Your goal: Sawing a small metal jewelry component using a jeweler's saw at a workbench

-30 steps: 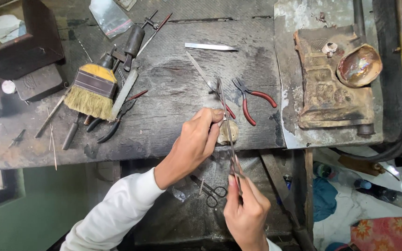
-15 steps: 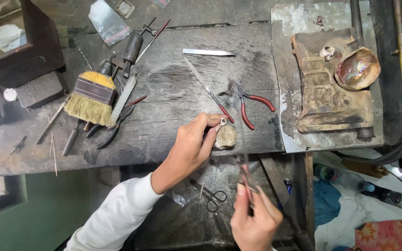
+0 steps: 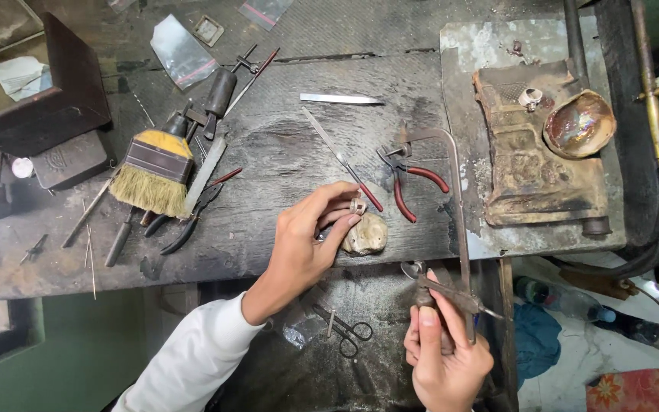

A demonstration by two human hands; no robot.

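My left hand (image 3: 310, 240) pinches a small metal ring (image 3: 358, 206) at its fingertips and holds it against a pale, worn peg (image 3: 366, 235) at the front edge of the dark workbench (image 3: 268, 160). Lower right of it, my right hand (image 3: 444, 351) grips the handle of a jeweller's saw (image 3: 458, 229). The saw's metal frame runs up past the right side of the peg and curves over near the red-handled pliers (image 3: 413, 183). The saw stands apart from the ring.
A yellow-bristled brush (image 3: 152, 172), dark hand tools and a red-tipped file (image 3: 341, 159) lie on the bench. A flat metal blade (image 3: 341, 98) lies further back. At right are a charred block (image 3: 528, 175) and a shell-like bowl (image 3: 580, 123). Scissors (image 3: 345, 332) lie on the lower shelf. A dark box (image 3: 40, 91) stands far left.
My right hand has drawn back from the peg, down and to the right, and the saw frame now shows to the right of the ring. My left hand stays at the peg.
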